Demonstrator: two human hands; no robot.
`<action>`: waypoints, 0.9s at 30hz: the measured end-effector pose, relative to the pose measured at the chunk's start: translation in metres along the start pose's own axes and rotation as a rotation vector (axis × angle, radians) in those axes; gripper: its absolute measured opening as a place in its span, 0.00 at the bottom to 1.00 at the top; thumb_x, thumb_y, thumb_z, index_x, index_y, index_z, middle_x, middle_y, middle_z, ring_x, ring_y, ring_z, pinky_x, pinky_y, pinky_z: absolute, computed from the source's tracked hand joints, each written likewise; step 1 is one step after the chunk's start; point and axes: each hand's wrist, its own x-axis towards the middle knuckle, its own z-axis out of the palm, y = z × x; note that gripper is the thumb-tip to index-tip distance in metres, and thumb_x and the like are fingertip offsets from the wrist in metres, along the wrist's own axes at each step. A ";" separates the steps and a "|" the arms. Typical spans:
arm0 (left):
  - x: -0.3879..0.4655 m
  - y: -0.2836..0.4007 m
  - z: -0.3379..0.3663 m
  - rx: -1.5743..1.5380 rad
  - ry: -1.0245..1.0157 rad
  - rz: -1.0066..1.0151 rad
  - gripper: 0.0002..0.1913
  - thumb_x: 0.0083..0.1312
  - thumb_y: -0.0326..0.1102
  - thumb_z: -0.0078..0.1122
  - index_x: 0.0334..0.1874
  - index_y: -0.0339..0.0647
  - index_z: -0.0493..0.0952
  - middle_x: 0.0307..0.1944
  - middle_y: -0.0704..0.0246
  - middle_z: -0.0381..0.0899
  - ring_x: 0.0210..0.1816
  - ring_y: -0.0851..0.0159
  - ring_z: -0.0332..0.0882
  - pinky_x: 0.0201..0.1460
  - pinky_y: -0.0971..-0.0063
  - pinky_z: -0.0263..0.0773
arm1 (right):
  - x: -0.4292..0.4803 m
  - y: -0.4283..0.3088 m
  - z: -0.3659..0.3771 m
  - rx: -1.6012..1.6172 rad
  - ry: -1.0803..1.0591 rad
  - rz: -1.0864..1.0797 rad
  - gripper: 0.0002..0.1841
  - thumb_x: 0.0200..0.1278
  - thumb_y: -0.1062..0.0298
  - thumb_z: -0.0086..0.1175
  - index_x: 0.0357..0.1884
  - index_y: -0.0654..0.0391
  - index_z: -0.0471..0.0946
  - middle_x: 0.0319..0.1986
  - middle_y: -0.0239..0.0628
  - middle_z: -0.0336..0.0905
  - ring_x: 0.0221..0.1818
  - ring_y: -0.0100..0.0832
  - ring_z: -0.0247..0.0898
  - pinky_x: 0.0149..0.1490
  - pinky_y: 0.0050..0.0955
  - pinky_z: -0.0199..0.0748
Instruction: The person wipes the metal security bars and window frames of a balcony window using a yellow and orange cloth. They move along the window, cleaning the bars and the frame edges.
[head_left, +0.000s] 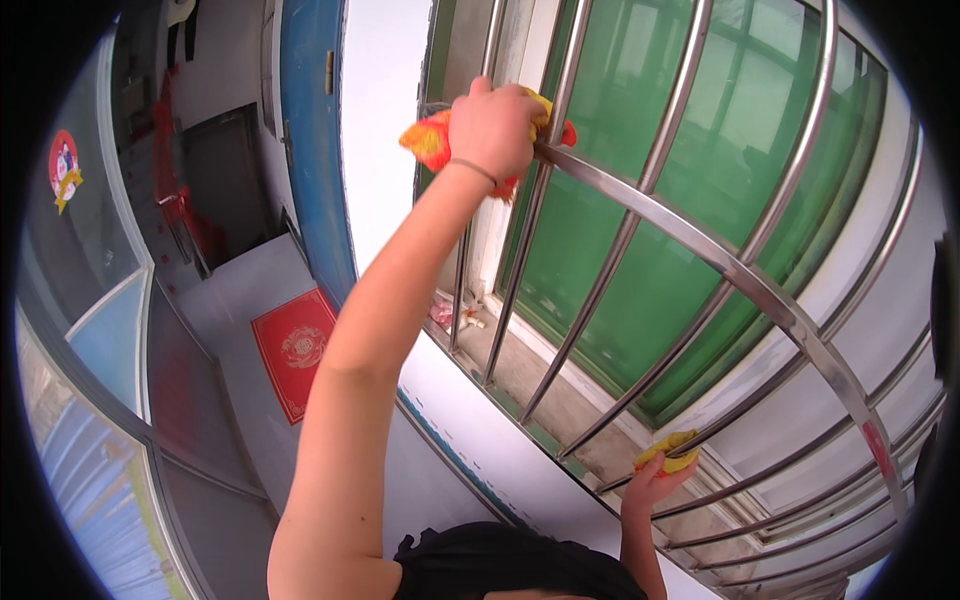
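My left hand (496, 127) is raised and grips a red and yellow cloth (427, 142) on the window guard, where a vertical steel bar meets the flat metal crossbar (637, 196). Part of that cloth shows beyond the bar, and the palm side of the hand is hidden. Lower down at the right, my right hand (656, 486) holds a yellow cloth (667, 448) with some red on it, wrapped about one of the round bars (724, 409). A dark band circles my left wrist.
Behind the bars is a window with green panes (600, 300). On its dusty sill (517, 356) lies a crumpled plastic bag (450, 309). A blue door (311, 112) stands at the left, near a red mat (296, 352) on the floor. Framed glass panels (82, 247) line the far left.
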 end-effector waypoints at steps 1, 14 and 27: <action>-0.009 0.005 -0.003 -0.033 0.051 -0.003 0.21 0.51 0.25 0.63 0.48 0.51 0.86 0.48 0.74 0.84 0.48 0.53 0.76 0.50 0.65 0.77 | 0.001 0.000 0.000 0.026 0.003 0.013 0.35 0.68 0.75 0.51 0.74 0.69 0.51 0.66 0.58 0.58 0.68 0.52 0.60 0.72 0.43 0.58; -0.015 0.056 -0.029 -0.254 0.174 0.190 0.26 0.47 0.20 0.59 0.50 0.51 0.84 0.51 0.78 0.83 0.47 0.54 0.74 0.49 0.63 0.75 | 0.003 0.002 -0.002 0.077 -0.050 -0.025 0.36 0.66 0.74 0.52 0.73 0.69 0.52 0.65 0.56 0.60 0.67 0.50 0.61 0.72 0.43 0.58; -0.047 0.110 -0.030 -0.199 0.273 0.110 0.17 0.47 0.26 0.64 0.41 0.50 0.84 0.41 0.71 0.80 0.44 0.50 0.73 0.42 0.60 0.73 | 0.007 0.006 0.001 0.085 -0.063 0.037 0.37 0.68 0.72 0.52 0.74 0.70 0.49 0.67 0.60 0.59 0.67 0.53 0.62 0.71 0.43 0.61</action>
